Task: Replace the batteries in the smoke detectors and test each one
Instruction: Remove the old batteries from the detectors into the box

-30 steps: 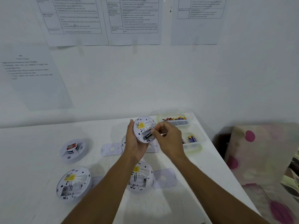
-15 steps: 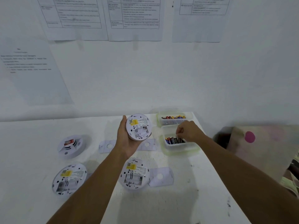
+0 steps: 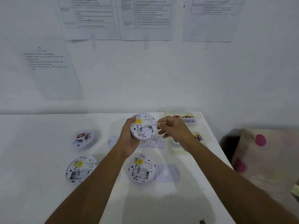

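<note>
Smoke detector [image 3: 143,126] gripped in left hand [image 3: 127,140], right hand [image 3: 175,129] just beside

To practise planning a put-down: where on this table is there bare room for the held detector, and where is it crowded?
Free: the table left of the face-up detector and overturned detector; also the near strip before the middle detector. Crowded: the far right corner, with two battery boxes.

Four smoke detectors are counted: the held detector [image 3: 143,126], the face-up detector [image 3: 84,139], the left detector [image 3: 80,168] and the middle detector [image 3: 141,169]. Three cover plates are seen: left plate [image 3: 112,141], far plate [image 3: 156,142], near plate [image 3: 167,172]. Two clear tubs are counted: far tub [image 3: 189,121], near tub [image 3: 205,131]. Four printed sheets are seen: low sheet [image 3: 43,65], second sheet [image 3: 90,16], third sheet [image 3: 145,16], right sheet [image 3: 213,18].
</note>
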